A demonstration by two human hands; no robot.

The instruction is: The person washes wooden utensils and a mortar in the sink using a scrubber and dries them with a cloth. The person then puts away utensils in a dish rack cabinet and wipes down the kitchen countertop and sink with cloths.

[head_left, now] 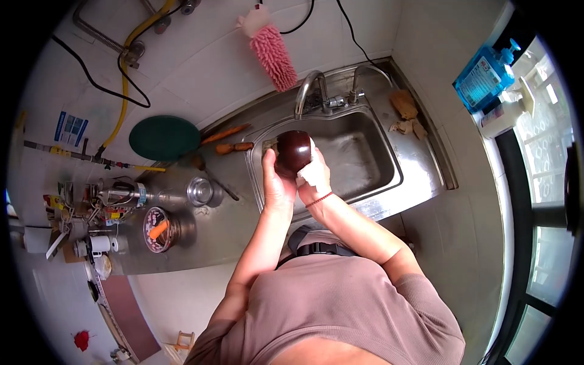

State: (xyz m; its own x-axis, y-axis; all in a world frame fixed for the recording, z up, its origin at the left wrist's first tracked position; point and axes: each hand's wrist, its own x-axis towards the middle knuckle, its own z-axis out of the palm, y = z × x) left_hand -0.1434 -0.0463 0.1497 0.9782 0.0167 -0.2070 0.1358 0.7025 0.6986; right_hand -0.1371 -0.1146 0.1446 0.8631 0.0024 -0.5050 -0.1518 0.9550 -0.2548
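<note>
Over the left part of the steel sink (359, 158), both hands hold a dark red-brown, shiny, rounded object (293, 152), which may be a bowl. My left hand (277, 182) supports its left side, with the thumb pointing up along it. On the right side, my right hand (319, 182) presses a white cloth or tissue (312, 173) against the dark object. The fingers of both hands are mostly hidden behind it. A red string bracelet (319, 199) circles the right wrist. The curved metal faucet (311, 79) stands just beyond the object.
Left on the counter are a green oval board (164, 138), wooden-handled tools (234, 147), a metal container (201, 191) and a bowl with an orange item (159, 229). A pink duster (274, 58) hangs above. Blue (485, 79) and white bottles (504, 115) stand at right.
</note>
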